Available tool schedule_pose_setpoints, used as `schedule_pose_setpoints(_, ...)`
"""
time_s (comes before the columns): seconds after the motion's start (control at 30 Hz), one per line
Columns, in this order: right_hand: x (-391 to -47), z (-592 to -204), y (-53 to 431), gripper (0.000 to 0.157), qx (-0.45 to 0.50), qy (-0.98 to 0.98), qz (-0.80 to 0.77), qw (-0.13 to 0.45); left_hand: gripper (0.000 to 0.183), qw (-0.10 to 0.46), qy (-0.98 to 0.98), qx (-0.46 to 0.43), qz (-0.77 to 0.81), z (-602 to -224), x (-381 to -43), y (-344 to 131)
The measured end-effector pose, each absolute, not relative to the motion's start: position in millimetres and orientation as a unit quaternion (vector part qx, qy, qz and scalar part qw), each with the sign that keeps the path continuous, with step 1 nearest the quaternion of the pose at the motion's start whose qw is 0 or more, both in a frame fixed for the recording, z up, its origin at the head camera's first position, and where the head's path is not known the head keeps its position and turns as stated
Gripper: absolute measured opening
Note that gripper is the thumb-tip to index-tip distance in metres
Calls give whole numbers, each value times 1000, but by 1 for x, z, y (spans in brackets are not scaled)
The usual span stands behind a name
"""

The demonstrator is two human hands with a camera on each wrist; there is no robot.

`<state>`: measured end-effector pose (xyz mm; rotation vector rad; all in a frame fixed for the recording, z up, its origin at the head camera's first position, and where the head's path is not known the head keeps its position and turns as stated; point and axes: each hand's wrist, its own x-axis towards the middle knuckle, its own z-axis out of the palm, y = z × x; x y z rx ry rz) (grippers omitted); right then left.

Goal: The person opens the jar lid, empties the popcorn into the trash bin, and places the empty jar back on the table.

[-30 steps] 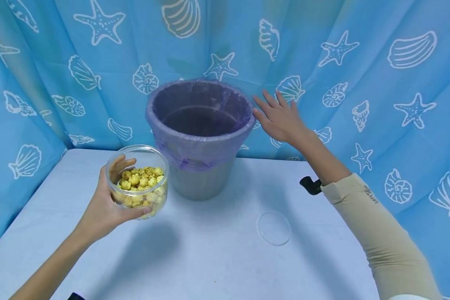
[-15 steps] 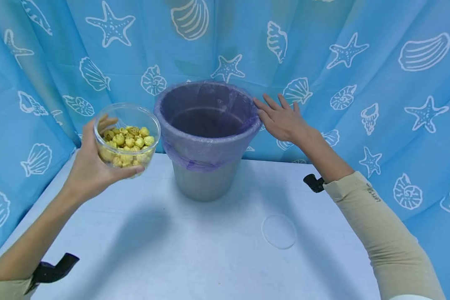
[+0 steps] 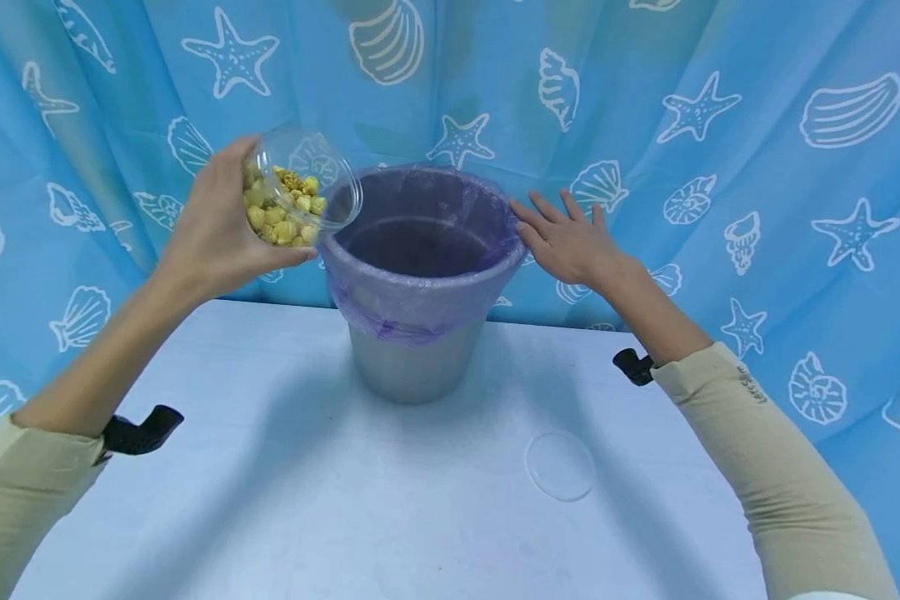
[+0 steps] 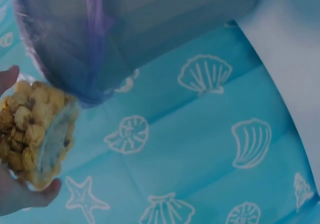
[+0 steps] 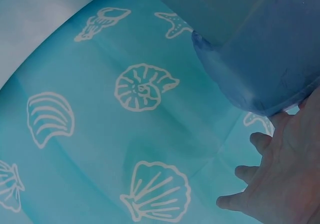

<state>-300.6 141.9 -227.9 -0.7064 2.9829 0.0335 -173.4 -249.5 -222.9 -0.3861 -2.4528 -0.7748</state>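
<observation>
My left hand [image 3: 213, 221] grips a clear round plastic tub [image 3: 341, 196], tilted so its mouth faces right at the left rim of the bin. Yellow caramel popcorn [image 3: 285, 212] fills much of the tub; in the left wrist view the popcorn [image 4: 30, 129] lies against its wall, between thumb and fingers. The grey bin [image 3: 412, 367] is lined with a purple plastic bag [image 3: 420, 287] folded over its rim. My right hand [image 3: 570, 242] has its fingers spread and touches the bin's right rim. In the right wrist view that hand [image 5: 285, 169] lies against the bagged rim.
A clear round lid [image 3: 560, 467] lies flat on the white table [image 3: 435, 525], right of the middle. Behind the bin hangs a blue curtain [image 3: 495, 67] with white shells and starfish. Black wrist mounts [image 3: 142, 429] sit at both cuffs.
My left hand has raised the tub from beside the bin up to its left rim and tipped it to the right. The right hand stays at the rim; the view has shifted slightly.
</observation>
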Motion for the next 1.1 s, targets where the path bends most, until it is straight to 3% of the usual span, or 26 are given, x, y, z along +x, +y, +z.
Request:
schedule_pose_setpoints(0.43,-299,-227,144,60,-229,973,12,31,113,280,-940,-156,-119,-200,-227,-237)
schedule_pose_setpoints(1.1,-300,-229,142,60,-224,974,22,33,106,321,-919,-230,21,-206,-255,-213)
